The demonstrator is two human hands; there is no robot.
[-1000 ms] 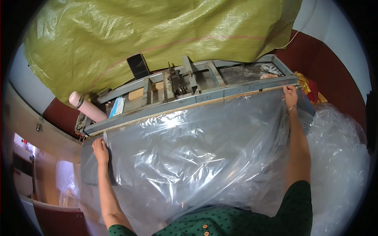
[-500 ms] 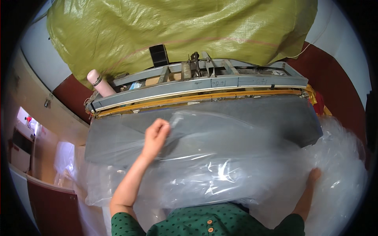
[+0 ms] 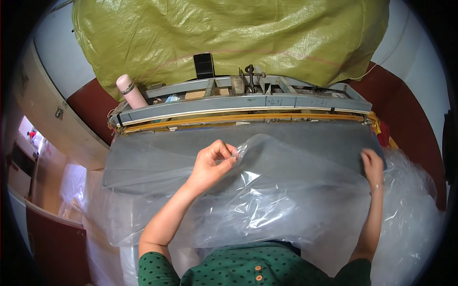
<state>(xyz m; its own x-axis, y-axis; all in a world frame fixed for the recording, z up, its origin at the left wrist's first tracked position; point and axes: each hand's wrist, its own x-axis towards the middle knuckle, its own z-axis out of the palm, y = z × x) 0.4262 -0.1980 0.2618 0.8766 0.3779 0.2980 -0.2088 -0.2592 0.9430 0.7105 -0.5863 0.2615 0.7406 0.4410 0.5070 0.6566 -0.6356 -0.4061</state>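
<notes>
A wide sheet of clear plastic film (image 3: pixel 286 200) lies over the near part of a grey work surface (image 3: pixel 310 138) and sags toward my body in shiny folds. My left hand (image 3: pixel 212 162) is closed in a pinch on the film, lifting its edge into a small peak above the middle of the surface. At the right end of the surface, my right hand (image 3: pixel 373 167) has loosely bent fingers with a gap at the thumb. I see no film between them. More bunched clear film (image 3: pixel 412 205) hangs beside my right forearm.
Along the far edge runs a grey metal frame (image 3: pixel 191 107) with yellow-orange strips (image 3: pixel 200 123) below it. A pink bottle (image 3: pixel 131 92) and a black phone-like slab (image 3: pixel 204 66) stand there. Behind is a large yellow-green woven sheet (image 3: pixel 229 33). A door (image 3: pixel 71 109) is at left.
My left hand has moved right with the film pinched in it, raising the edge. My right hand has come up from the bunched film to the right end of the grey surface.
</notes>
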